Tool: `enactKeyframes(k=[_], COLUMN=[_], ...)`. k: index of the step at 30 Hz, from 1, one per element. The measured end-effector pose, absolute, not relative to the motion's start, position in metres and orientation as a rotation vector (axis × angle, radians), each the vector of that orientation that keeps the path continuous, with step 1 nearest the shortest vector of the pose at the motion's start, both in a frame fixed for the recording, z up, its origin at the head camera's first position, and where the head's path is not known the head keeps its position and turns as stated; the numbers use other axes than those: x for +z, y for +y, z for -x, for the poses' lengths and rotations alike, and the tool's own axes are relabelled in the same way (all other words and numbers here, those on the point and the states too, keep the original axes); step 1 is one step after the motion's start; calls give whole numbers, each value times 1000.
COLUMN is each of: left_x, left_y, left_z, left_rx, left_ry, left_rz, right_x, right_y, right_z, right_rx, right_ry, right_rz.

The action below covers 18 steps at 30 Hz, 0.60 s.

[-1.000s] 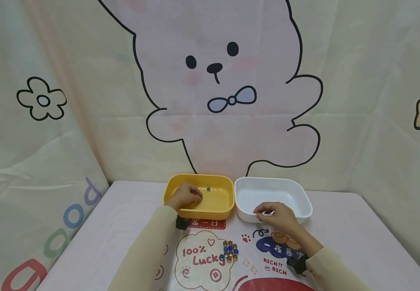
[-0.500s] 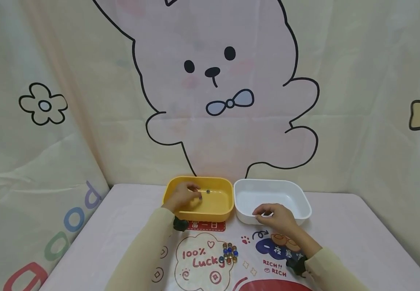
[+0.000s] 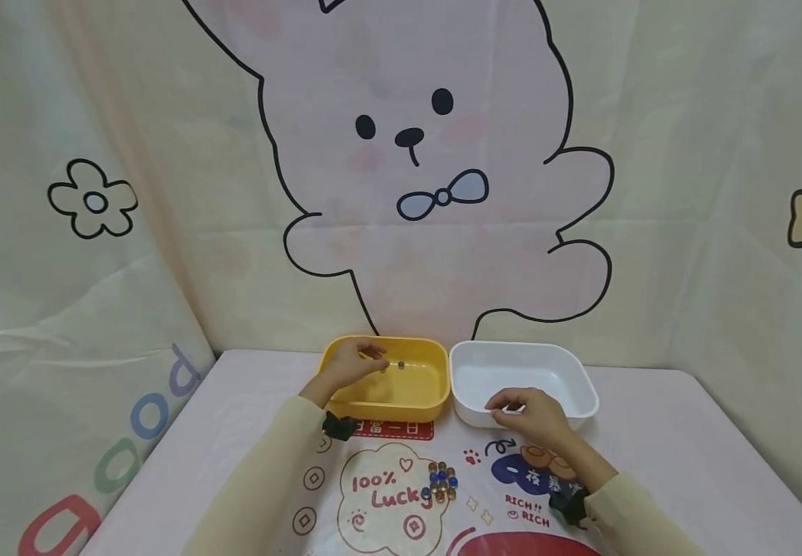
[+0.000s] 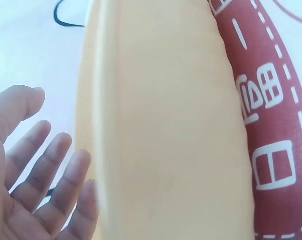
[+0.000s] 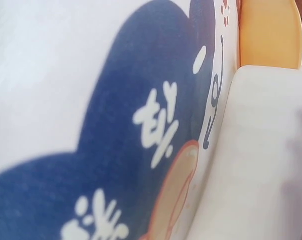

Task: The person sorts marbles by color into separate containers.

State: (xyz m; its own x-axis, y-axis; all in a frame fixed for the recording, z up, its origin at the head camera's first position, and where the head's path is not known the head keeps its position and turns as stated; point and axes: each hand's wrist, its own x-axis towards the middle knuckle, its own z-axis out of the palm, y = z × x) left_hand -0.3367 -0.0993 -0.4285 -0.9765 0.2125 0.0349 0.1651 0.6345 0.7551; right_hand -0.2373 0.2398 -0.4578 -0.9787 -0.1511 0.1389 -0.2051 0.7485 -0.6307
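My left hand (image 3: 355,364) is over the left part of a yellow tub (image 3: 411,394), its fingers parted. In the left wrist view, the bent fingers (image 4: 66,185) and thumb hold nothing, beside the tub's wall (image 4: 175,120). Two small dark marbles lie in the tub: one marble (image 3: 401,364) farther right, the other marble (image 3: 383,369) close below the left fingertips. My right hand (image 3: 529,413) is at the front rim of a white tub (image 3: 470,413), with loosely curled fingers and nothing visible between them. That hand is mostly outside the right wrist view.
A tight cluster of several blue and amber marbles (image 3: 441,483) sits on the printed tablecloth (image 3: 387,533), in front of the tubs. The two tubs stand side by side near the table's back edge. Behind them hangs a bear-printed curtain (image 3: 415,262).
My left hand has risen away from the tub's floor and its fingers have parted, leaving the second marble in the tub. The right hand has stayed at the white tub's rim.
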Motion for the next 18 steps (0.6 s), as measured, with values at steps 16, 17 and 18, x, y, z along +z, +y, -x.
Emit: enactKeyframes(k=[16, 17, 18], left_x=[-412, -411, -411], left_y=[-103, -103, -103], left_z=[300, 298, 295], left_rx=[1331, 1324, 1321], left_ry=[2773, 2776, 2775], left_rz=[-547, -553, -551], right_x=[-459, -459, -459], right_y=[240, 240, 240], right_z=[240, 240, 241], right_rx=[1002, 995, 995], right_ry=[-2868, -2867, -2868], right_rz=[-286, -288, -289])
